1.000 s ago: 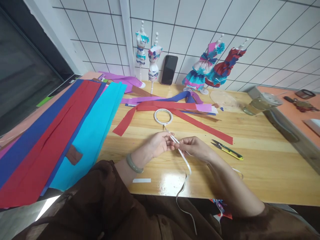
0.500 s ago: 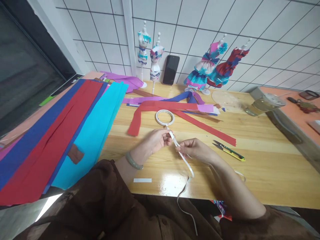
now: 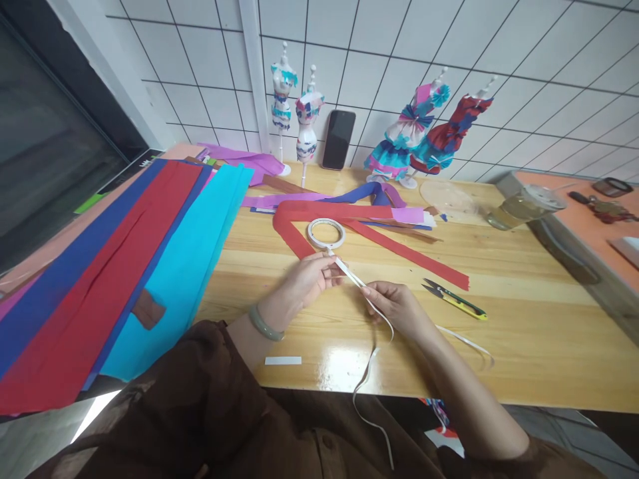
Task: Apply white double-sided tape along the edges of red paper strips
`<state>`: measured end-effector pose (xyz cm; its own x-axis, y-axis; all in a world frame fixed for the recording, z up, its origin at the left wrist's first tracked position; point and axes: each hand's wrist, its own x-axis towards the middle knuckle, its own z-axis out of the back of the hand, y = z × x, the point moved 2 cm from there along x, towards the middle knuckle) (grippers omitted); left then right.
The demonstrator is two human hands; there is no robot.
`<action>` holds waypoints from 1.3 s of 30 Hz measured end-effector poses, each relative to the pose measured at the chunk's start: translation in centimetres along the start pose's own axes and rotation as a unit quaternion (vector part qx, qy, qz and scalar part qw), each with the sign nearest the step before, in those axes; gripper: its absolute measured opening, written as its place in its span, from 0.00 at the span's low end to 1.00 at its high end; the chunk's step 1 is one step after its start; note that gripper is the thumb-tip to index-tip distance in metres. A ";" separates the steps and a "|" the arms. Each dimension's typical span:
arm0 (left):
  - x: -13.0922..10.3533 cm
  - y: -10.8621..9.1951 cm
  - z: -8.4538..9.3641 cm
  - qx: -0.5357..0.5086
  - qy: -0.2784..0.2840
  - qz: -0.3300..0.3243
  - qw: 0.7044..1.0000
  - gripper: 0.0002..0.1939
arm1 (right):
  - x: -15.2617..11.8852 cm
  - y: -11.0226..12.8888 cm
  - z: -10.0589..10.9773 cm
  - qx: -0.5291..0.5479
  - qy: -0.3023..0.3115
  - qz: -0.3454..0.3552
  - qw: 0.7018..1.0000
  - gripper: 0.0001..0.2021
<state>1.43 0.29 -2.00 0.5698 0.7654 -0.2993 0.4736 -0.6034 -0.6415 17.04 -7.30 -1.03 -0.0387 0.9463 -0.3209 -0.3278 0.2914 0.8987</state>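
Stretching slantwise between both hands, a narrow white tape strip leads from the flat-lying white tape roll on the wooden table. White marks on a black strip at the far left are too small to read. Near the roll, the left hand pinches the tape between thumb and fingertips, palm turned inward, a smooth, rounded bangle at the wrist. Lower down, the right hand nips it too, thumb pressed against a bent forefinger, wrist slanting in from the right. A matte, soft-looking red paper strip bends sharply behind the roll; slim pointed snips with yellow-and-green handles lie right of the right hand.
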 end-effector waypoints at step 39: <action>0.1 0.4 0.4 0.027 0.005 0.013 1.000 0.02 | -3.4 4.0 1.4 -0.213 -0.024 0.023 0.976 0.20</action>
<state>1.37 0.22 -2.52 0.5887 0.7466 -0.3098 0.4215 -0.6105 -0.6705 17.15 -9.15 4.03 -0.0214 0.9654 -0.2601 -0.6904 0.1739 0.7022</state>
